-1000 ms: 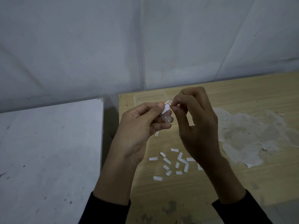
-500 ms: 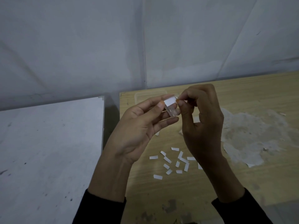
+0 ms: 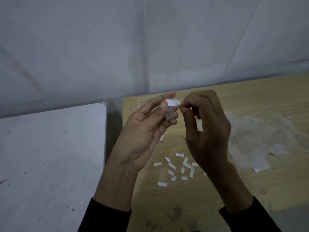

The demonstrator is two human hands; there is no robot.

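My left hand [image 3: 143,131] holds a small clear plastic piece [image 3: 170,113] between thumb and fingers, raised above the wooden table [image 3: 250,190]. A white paper strip [image 3: 172,102] sits on top of the clear piece. My right hand [image 3: 205,129] pinches the right end of that strip with thumb and forefinger. Several small white paper strips [image 3: 179,167] lie scattered on the table below my hands.
A grey-white surface [image 3: 50,156] stands to the left, with a narrow dark gap between it and the table. A patch of torn white paper residue [image 3: 260,138] covers the table at the right. A grey wall rises behind.
Both hands have risen slightly and drawn closer to the camera. The white strip now shows more fully above the clear piece, with the right fingers at its end.
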